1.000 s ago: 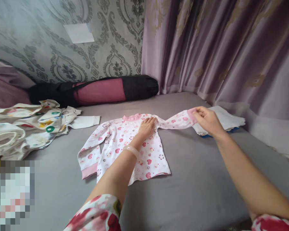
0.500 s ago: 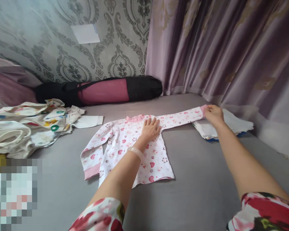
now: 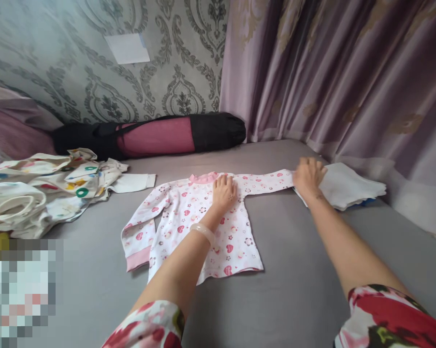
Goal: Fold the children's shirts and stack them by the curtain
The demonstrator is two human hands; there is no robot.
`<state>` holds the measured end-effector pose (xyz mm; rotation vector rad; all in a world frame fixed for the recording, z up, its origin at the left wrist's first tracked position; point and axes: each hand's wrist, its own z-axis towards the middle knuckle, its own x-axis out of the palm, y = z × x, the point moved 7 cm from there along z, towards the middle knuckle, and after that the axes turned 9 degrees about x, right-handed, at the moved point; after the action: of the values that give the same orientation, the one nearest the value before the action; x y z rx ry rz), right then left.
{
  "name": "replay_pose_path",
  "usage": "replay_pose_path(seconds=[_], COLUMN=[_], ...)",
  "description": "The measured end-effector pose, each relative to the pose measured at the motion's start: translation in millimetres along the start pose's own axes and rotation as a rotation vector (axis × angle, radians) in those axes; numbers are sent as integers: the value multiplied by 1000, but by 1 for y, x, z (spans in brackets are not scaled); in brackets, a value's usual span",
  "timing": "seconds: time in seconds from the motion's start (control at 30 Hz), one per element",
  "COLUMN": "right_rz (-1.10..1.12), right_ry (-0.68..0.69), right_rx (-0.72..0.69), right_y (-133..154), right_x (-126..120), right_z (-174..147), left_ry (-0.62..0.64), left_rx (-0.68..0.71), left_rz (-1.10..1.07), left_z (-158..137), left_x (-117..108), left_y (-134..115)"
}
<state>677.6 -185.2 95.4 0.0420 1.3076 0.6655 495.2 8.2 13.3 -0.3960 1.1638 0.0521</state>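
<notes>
A child's long-sleeved shirt (image 3: 239,239), white with pink hearts and flowers, lies spread on the grey bed sheet. Its collar and visible cuff are pink. My left hand (image 3: 224,192) bears on the shirt near the shoulder, its fingers bent and drawn together on the cloth. At the end of the outstretched right-side sleeve (image 3: 265,181), my right hand (image 3: 308,176) is closed around the cuff, which it mostly hides. That hand is a little blurred. The opposite sleeve (image 3: 140,237) is bent down beside the body of the shirt.
A stack of folded white cloth (image 3: 348,186) lies just beyond my right hand. Crumpled printed clothes (image 3: 76,181) are heaped at the left. A long black and pink bag (image 3: 156,137) lies along the wall, and a purple curtain (image 3: 312,72) hangs at the back right.
My right hand has moved left and turned over, bringing the cuff inward, so the sleeve reaches less far. My left hand's spread fingers have drawn together and bent at the same spot.
</notes>
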Motion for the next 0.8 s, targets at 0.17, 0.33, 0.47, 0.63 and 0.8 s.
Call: replay_pose_path(seconds=[0.17, 0.33, 0.47, 0.63, 0.8], right_rz=[-64, -60, -95, -95, -29], right_ry=[226, 429, 464, 437, 466], right_rx=[-373, -521, -462, -469, -445], right_y=[102, 143, 130, 123, 125], right_x=[67, 125, 142, 141, 140], right_z=[-45, -79, -69, -66, -66], left_ry=[-21, 126, 174, 176, 279], left_rx=[-145, -114, -140, -159, -190], left_rz=[64, 135, 167, 53, -145], left_z=[-2, -2, -2, 0, -10], left_x=[-2, 10, 13, 10, -2], left_y=[12, 11, 12, 15, 12])
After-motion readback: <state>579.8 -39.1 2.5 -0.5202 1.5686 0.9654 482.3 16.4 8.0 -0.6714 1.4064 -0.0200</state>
